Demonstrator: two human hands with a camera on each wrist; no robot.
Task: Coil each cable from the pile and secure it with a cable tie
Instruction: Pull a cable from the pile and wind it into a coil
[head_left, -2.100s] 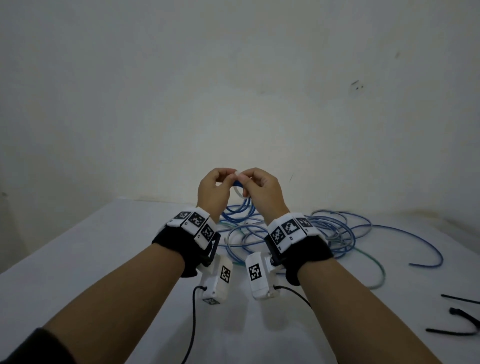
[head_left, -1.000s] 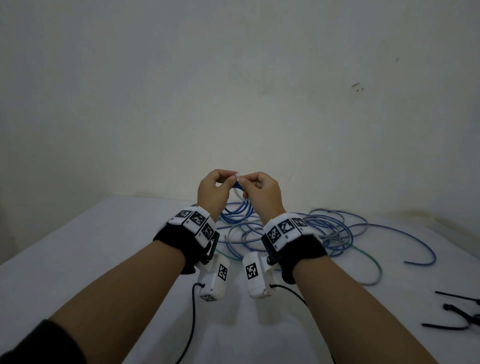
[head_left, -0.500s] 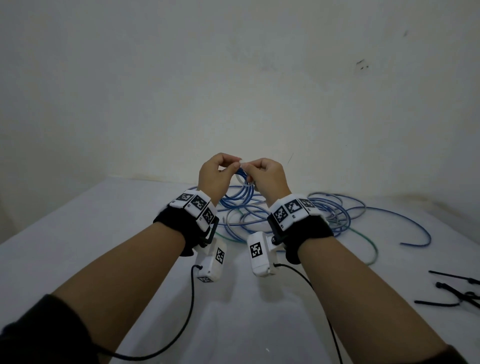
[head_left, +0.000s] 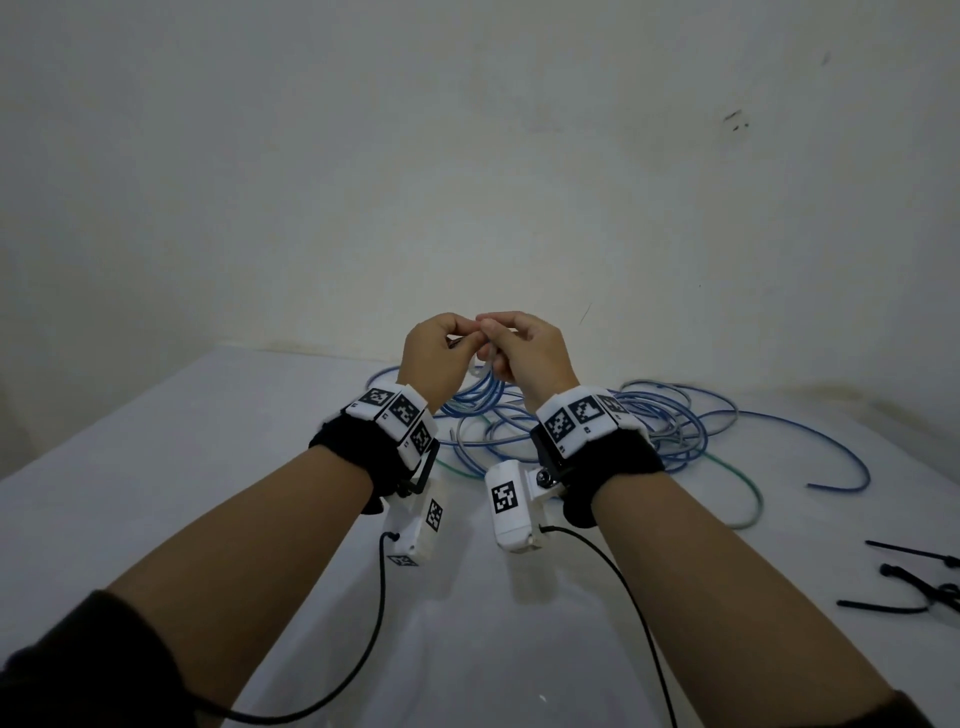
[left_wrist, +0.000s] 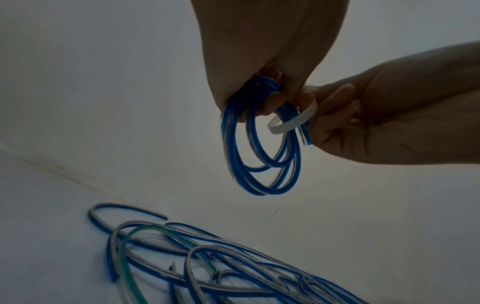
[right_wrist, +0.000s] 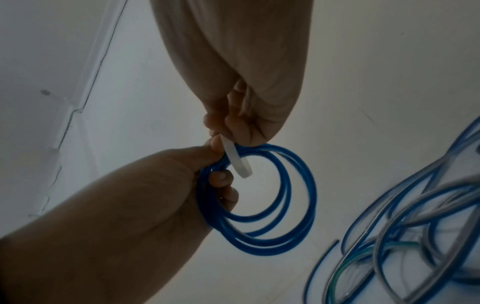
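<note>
**A:** What have you got right now?

**B:** My left hand (left_wrist: 259, 61) is up in the air above the middle of the surface (head_left: 156, 493). Its fingers (left_wrist: 272, 100) are curled round the top of a small blue coil (left_wrist: 259, 156). My right hand (left_wrist: 389, 115) is just beside it, and its fingers pinch a white cable tie (left_wrist: 291, 121) that loops round the strands there.

**A:** Is the tie locked?

**B:** I can't tell. Its ends are hidden between my fingertips.

**A:** So what could go wrong?

**B:** I think the rings could spring apart if my left hand lets go too soon. The cable looks bouncy. Also, the tie might only catch some of the strands, and then a loose ring would flop out.

**A:** Anything else?

**B:** The tie is thin and smooth. It could slip out of my pinch and fall into the pile of cables (head_left: 649, 431) near the far edge. The black ties (head_left: 914, 587) lie by the right edge, well apart from my hands.
</note>
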